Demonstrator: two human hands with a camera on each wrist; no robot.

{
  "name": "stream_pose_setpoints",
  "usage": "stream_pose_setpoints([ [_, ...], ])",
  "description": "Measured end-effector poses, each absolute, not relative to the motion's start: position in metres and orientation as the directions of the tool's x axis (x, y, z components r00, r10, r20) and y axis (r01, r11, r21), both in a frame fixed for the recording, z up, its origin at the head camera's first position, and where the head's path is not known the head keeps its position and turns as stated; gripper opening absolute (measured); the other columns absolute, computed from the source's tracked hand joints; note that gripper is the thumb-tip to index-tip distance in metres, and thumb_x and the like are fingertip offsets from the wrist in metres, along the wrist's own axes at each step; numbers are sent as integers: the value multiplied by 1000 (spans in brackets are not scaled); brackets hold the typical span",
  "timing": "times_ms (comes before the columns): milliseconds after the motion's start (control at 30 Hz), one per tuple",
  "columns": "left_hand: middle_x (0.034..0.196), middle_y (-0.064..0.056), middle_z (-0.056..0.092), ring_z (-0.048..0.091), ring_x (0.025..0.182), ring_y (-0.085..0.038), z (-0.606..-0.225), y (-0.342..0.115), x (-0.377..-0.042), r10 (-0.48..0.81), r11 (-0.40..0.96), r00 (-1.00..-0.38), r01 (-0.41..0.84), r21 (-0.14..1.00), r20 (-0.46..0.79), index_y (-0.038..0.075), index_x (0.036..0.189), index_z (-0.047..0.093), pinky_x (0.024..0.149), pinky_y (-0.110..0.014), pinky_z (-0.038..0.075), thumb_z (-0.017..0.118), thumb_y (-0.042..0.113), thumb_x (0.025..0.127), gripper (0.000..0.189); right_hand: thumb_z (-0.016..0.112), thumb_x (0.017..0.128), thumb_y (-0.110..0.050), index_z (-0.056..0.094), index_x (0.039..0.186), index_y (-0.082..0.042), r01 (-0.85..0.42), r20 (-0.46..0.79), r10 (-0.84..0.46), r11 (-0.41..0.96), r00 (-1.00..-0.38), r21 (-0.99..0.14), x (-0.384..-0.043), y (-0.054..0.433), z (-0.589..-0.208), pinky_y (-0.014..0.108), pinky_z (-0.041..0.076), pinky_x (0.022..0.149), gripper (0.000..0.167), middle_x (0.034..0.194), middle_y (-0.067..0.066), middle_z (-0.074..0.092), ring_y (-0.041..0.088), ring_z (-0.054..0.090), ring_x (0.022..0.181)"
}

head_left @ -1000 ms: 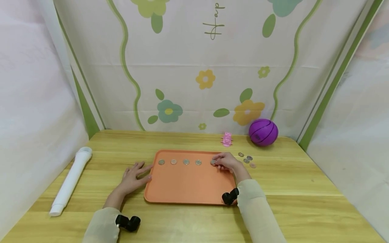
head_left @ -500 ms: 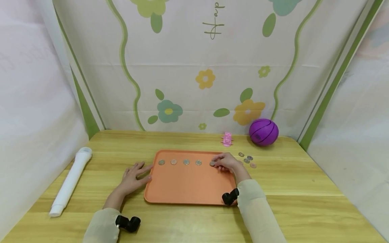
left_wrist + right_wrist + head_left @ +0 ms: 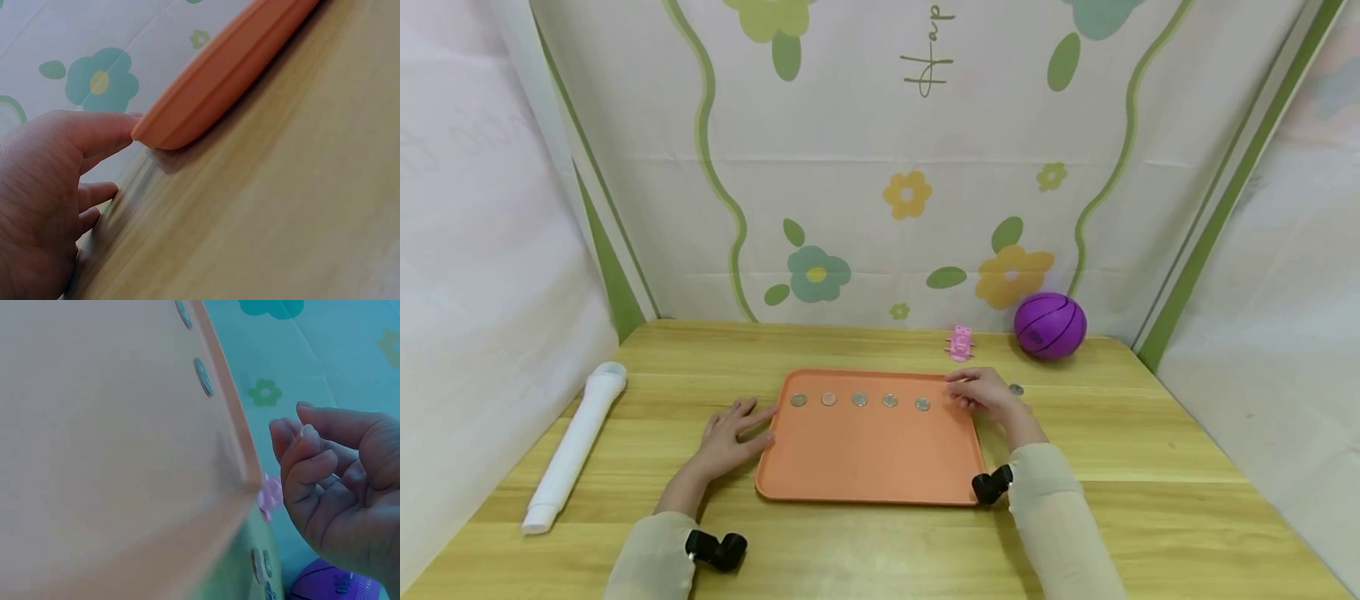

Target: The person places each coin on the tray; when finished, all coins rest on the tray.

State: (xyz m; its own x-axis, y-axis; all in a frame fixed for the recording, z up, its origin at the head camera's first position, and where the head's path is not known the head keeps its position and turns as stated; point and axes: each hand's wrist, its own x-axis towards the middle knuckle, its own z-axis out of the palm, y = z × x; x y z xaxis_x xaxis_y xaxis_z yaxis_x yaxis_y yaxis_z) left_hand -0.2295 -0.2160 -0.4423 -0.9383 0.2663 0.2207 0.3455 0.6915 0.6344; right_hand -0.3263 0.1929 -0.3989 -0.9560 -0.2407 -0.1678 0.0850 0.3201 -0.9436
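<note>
An orange tray (image 3: 872, 458) lies on the table with several coins in a row along its far side. The rightmost coin (image 3: 922, 404) rests flat on it, apart from my right hand (image 3: 988, 392). That hand hovers over the tray's far right corner; in the right wrist view its fingers (image 3: 306, 469) are loosely bent, with nothing seen between them and the thumb. My left hand (image 3: 730, 437) rests at the tray's left edge, fingers spread. In the left wrist view the left hand (image 3: 44, 187) touches the tray's rim (image 3: 187, 106) with extended fingers.
Loose coins (image 3: 257, 565) lie on the table right of the tray, mostly behind my right hand in the head view. A pink toy (image 3: 960, 343) and a purple ball (image 3: 1050, 326) stand at the back right. At the left lies a white tube-like object (image 3: 576, 450).
My right hand slid the rightmost coin slightly left, let go of it and moved right toward the tray's corner. The left hand has stayed in place.
</note>
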Motion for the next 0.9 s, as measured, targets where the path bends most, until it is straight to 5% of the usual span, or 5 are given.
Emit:
stream_pose_setpoints([
  [433,133,-26,26,11,122,-44,-442,-216,-230,260,689,-938,347,637,230,11,125,48,91,-59,-2,58,32,82,49,53,86,-9,43,119,12,54,-118,-203,298,-972,-953,-319,248,-389,27,44,58,40,94,16,57,12,51,61],
  [633,133,-26,26,11,123,-43,-441,-215,-229,260,691,-938,346,634,228,11,125,48,91,-59,-1,58,32,82,49,53,85,-6,40,120,14,47,-94,-158,280,-983,-959,-313,272,-392,25,41,53,42,78,7,58,11,47,55],
  [900,133,-26,25,10,123,-43,-442,-215,-229,259,687,-940,341,642,222,10,126,48,92,-59,-2,58,31,82,50,54,84,-6,38,122,13,92,-106,-43,251,-993,-964,-305,296,-407,21,41,50,45,77,4,60,9,49,57],
])
